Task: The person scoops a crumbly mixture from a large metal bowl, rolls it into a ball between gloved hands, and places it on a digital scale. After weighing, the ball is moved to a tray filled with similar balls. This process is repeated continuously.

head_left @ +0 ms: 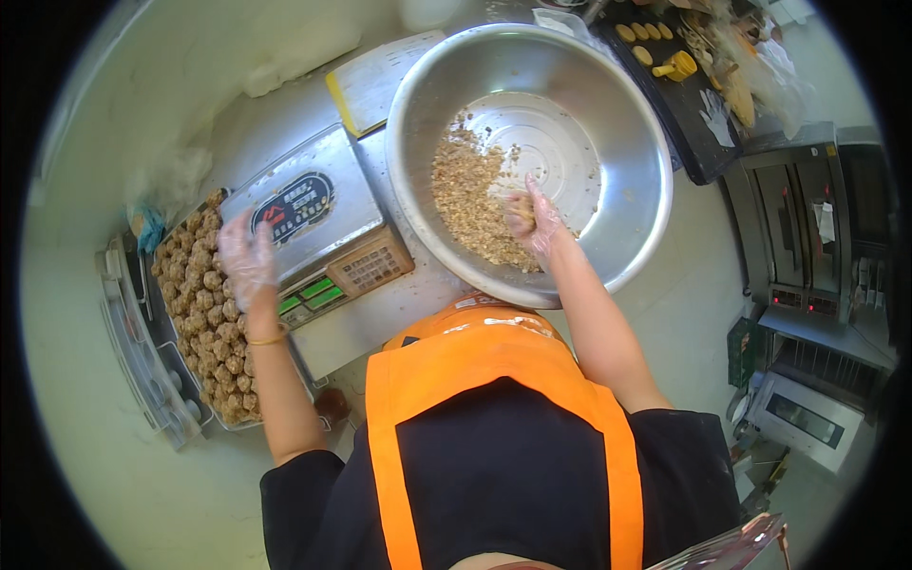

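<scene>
My right hand, in a clear plastic glove, is inside a large steel bowl. Its fingers curl around a clump of crumbly mixture, thumb pointing up. More of this loose brown mixture lies in the bowl's left half. My left hand, gloved too, hovers between a tray of round brown balls and a digital scale. Its fingers are stretched out and apart, with nothing visible in them. The balls are heaped across the tray, and my left hand and forearm cover part of its right side.
Behind the scale lies a flat board with a yellow edge. At the far right, a dark tray carries round pieces, a yellow cup and a white glove. Steel ovens stand to the right. Stacked plastic trays are at the left.
</scene>
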Available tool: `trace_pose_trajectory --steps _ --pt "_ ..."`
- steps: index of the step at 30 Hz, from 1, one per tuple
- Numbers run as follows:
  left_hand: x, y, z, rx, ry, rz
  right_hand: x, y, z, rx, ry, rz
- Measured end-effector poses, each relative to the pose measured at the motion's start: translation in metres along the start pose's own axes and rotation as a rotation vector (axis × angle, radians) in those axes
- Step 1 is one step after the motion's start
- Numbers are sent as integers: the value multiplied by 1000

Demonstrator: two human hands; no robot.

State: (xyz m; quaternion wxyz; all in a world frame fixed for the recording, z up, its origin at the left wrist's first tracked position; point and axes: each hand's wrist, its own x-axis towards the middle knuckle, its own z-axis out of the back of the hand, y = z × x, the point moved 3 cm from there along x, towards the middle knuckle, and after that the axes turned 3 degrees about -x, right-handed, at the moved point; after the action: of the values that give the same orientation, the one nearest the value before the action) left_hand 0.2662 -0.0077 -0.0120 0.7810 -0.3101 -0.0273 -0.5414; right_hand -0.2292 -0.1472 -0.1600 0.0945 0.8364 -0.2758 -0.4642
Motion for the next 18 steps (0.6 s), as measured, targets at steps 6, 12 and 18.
trace_pose_trajectory --steps 6,12,18 --pt "-43 -204 -68 -573 353 -170 -47 22 -64 208 203 -69" --pt "-59 -296 -133 -450 568 -539 -54 19 -63 87 192 -14" --pt "-56 -292 -166 -526 763 121 -42 27 -43 -410 -39 84"
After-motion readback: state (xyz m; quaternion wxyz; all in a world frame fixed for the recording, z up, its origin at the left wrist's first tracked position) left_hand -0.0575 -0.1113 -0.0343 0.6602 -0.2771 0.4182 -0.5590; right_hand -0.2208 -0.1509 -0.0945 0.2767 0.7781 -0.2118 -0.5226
